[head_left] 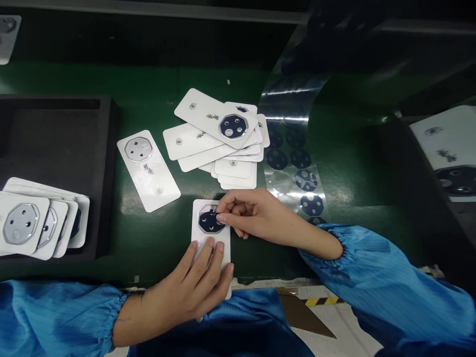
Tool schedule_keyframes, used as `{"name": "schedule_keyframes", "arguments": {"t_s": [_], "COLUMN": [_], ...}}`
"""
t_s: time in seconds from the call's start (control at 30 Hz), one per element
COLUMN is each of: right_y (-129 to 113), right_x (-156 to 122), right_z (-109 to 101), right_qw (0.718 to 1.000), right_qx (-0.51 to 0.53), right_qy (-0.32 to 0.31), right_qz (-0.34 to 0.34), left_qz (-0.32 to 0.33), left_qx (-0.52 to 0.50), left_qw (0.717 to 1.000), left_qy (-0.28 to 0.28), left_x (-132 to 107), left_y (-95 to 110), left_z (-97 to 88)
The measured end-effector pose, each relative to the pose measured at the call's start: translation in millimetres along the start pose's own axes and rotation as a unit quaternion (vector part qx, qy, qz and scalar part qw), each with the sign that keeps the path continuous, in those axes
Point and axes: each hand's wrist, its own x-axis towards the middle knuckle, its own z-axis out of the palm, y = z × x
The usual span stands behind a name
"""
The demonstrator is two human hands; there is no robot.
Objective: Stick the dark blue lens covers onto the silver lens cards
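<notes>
Head view — right fingers (223,217) on octagonal badge (205,223) — card (197,234) print illegible.

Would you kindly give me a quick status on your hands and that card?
Left hand pressing white card down. Right hand on its dark octagonal piece. Loose cards just beyond, apart.

Left hand (182,292) spread flat, right hand (256,213) pinching.
</notes>
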Motion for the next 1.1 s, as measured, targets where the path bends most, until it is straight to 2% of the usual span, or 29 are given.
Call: {"name": "schedule_keyframes", "arguments": {"t_s": [0.2,0.27,0.33,0.4,0.47,0.53,0.57,0.63,0.73,0.83,0.97,1.03,1.1], "right_y": [1.3,2.6,4.3,5.3,4.8,3.1,2.1,0.7,1.8,5.8,11.6,13.4,14.6], "right_x": [-1.5,-2.6,-4.3,-6.4,-8.6,-10.5,-11.3,-12.2,-10.4,-3.7,6.7,9.8,11.1], "right_z": [0.4,1.7,4.5,8.5,13.3,18.0,20.0,22.8,23.6,22.4,22.0,21.7,21.3], "right_qw": [0.998,0.991,0.969,0.918,0.837,0.763,0.739,0.717,0.706,0.723,0.767,0.771,0.762], "right_qx": [-0.058,-0.115,-0.206,-0.337,-0.477,-0.573,-0.598,-0.62,-0.647,-0.642,-0.587,-0.576,-0.578], "right_qy": [0.007,0.019,0.04,0.055,0.066,0.088,0.102,0.126,0.167,0.183,0.171,0.19,0.208], "right_qz": [-0.032,-0.066,-0.128,-0.203,-0.26,-0.285,-0.292,-0.293,-0.234,-0.178,-0.196,-0.196,-0.205], "left_qz": [-0.002,-0.003,-0.001,0.003,0.008,0.008,0.007,0.004,0.004,-0.001,-0.006,-0.007,-0.006], "left_qx": [-0.003,-0.005,-0.004,0.0,0.003,0.002,0.001,0.0,0.006,0.009,0.011,0.013,0.014], "left_qw": [1.0,1.0,1.0,1.0,1.0,1.0,1.0,1.0,1.0,1.0,1.0,1.0,0.999], "left_qy": [0.004,0.002,-0.004,-0.007,-0.006,-0.008,-0.009,-0.006,0.005,0.014,0.014,0.024,0.035], "left_x": [0.4,0.3,0.2,0.1,-0.1,-0.3,-0.3,-0.3,0.2,0.1,-1.2,-1.6,-1.4], "left_y": [0.0,0.3,0.1,-0.6,-1.3,-1.6,-1.6,-1.6,-1.4,-0.4,1.5,1.8,1.6], "left_z": [0.5,0.1,-1.0,-2.3,-3.1,-3.1,-2.9,-2.4,-1.5,-0.1,2.4,3.1,3.0]}}
